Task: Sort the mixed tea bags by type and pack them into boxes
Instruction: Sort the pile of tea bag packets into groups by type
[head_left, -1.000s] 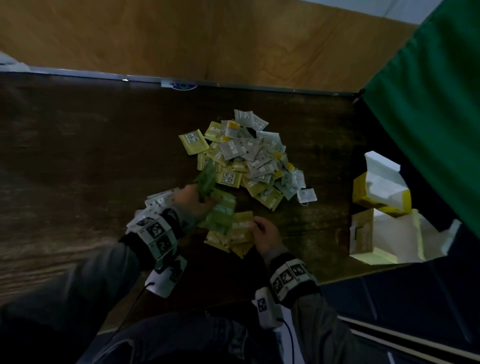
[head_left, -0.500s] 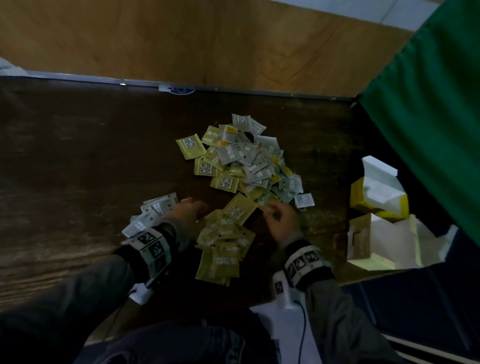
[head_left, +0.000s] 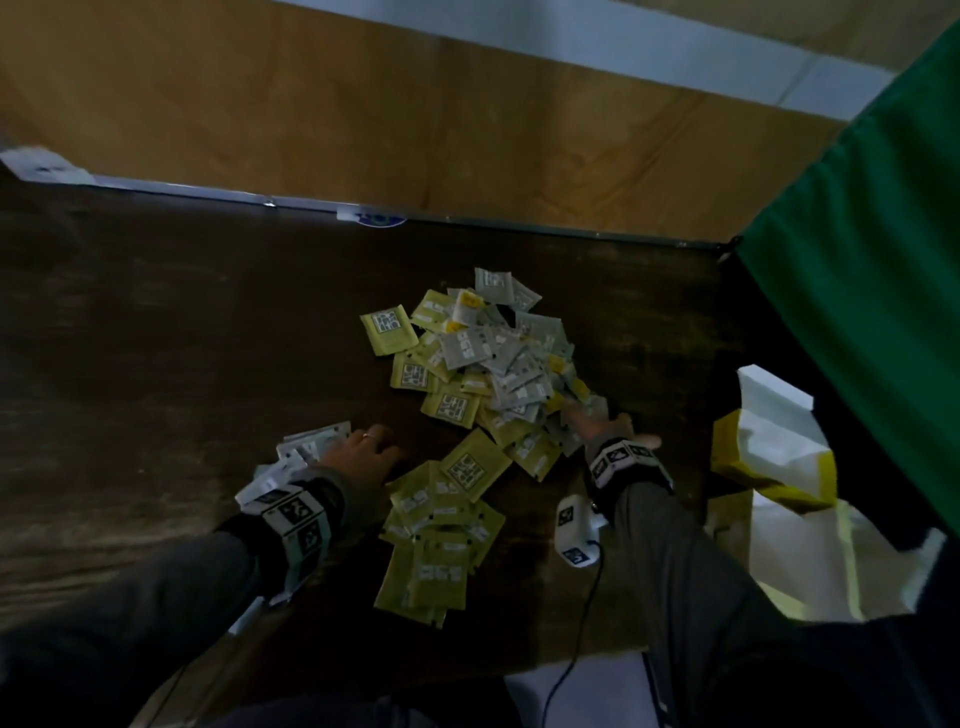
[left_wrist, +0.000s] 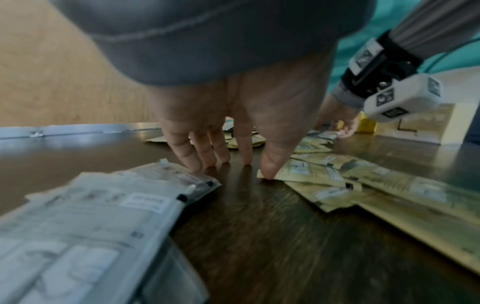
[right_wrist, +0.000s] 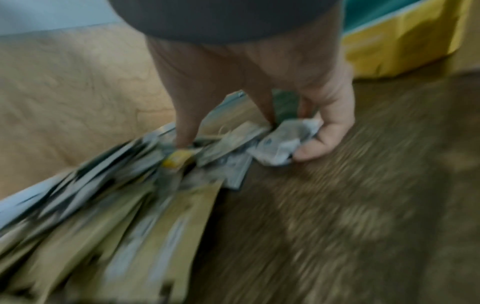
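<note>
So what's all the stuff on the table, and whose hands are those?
Mixed heap of square paper tea-bag sachets: many, yellow-green and grey-white, middle of the table.
Sorted yellow-green sachets: a loose pile, near edge, between the two hands.
Sorted grey-white sachets: a small pile, beside the left hand.
Open yellow-and-white cardboard boxes: two, right end of the table.
Dark wooden table: one, brown, under everything.
Green cloth: one, upper right.
Tan wall panel: one, behind the table.
Left hand: fingers straight, tips on the table between the two sorted piles.
Right hand: at the heap's right edge, fingers curled on a grey-white sachet.
</note>
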